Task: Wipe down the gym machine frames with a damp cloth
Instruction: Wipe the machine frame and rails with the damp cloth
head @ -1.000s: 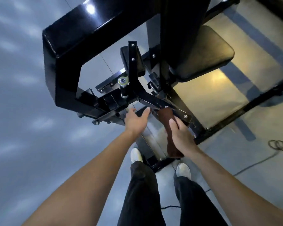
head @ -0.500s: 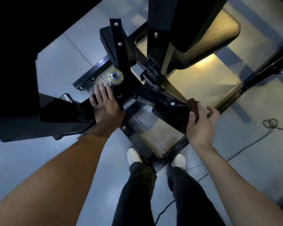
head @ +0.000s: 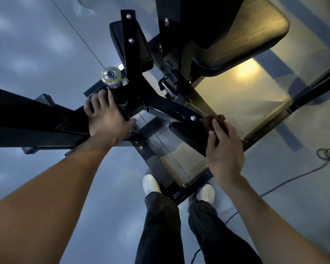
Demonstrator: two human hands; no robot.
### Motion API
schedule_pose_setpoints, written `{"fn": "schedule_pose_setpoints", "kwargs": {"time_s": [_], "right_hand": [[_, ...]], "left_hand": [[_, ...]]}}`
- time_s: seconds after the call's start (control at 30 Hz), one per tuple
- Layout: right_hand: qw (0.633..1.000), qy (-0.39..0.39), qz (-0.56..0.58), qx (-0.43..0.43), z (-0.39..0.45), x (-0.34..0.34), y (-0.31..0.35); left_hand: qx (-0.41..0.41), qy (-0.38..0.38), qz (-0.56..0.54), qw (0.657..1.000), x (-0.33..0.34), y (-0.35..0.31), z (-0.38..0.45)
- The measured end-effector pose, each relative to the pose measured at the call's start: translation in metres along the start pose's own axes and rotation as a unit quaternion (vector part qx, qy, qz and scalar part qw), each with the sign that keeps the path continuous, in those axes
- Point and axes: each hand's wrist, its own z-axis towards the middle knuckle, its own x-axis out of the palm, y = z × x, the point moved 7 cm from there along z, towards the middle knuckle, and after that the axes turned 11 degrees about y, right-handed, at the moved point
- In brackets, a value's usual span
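Black painted steel gym machine frame (head: 171, 113): bolted bars meeting at a central joint above a glossy grey floor (head: 36, 54); open floor lies to the left and lower right of the base rails.

Left hand (head: 105, 119): rests on the frame joint, fingers spread and lying over the bar, just beside a black post with a silver, yellow-ringed end cap (head: 111, 75).

Right hand (head: 224, 149): at the outer end of the diagonal bar, fingers curled together around a dark brown cloth (head: 215, 120); the cloth touches the bar's end.

Black padded seat (head: 242, 39): upper right, above the frame.

Black cable (head: 297, 176): loose on the floor, right, coiled at its far end.

White shoes (head: 151, 182): on either side of the near base rail.
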Motion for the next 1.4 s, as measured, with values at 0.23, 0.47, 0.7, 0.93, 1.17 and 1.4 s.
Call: {"fn": "schedule_pose_setpoints", "kwargs": {"time_s": [0.23, 0.47, 0.7, 0.93, 1.17, 1.4], "right_hand": [[0.994, 0.051, -0.049, -0.078, 0.002, 0.004, -0.004], [0.996, 0.022, -0.051, -0.068, 0.009, 0.001, -0.002], [0.986, 0.055, -0.104, -0.115, 0.009, -0.008, -0.013], [0.989, 0.049, -0.089, -0.107, 0.020, -0.003, 0.011], [0.987, 0.058, -0.084, -0.127, 0.011, -0.007, -0.019], [0.993, 0.031, -0.044, -0.109, 0.003, 0.016, 0.023]], "left_hand": [[-0.006, 0.000, 0.019, 1.000, 0.002, -0.003, -0.002], [-0.002, -0.024, 0.025, 0.999, -0.003, -0.005, -0.005], [-0.007, -0.009, 0.025, 1.000, 0.000, -0.005, -0.004], [-0.016, 0.005, 0.030, 0.999, 0.003, -0.003, -0.003], [-0.011, 0.000, 0.046, 0.999, 0.002, -0.003, -0.003], [-0.012, -0.004, 0.052, 0.999, 0.007, -0.003, -0.002]]}}
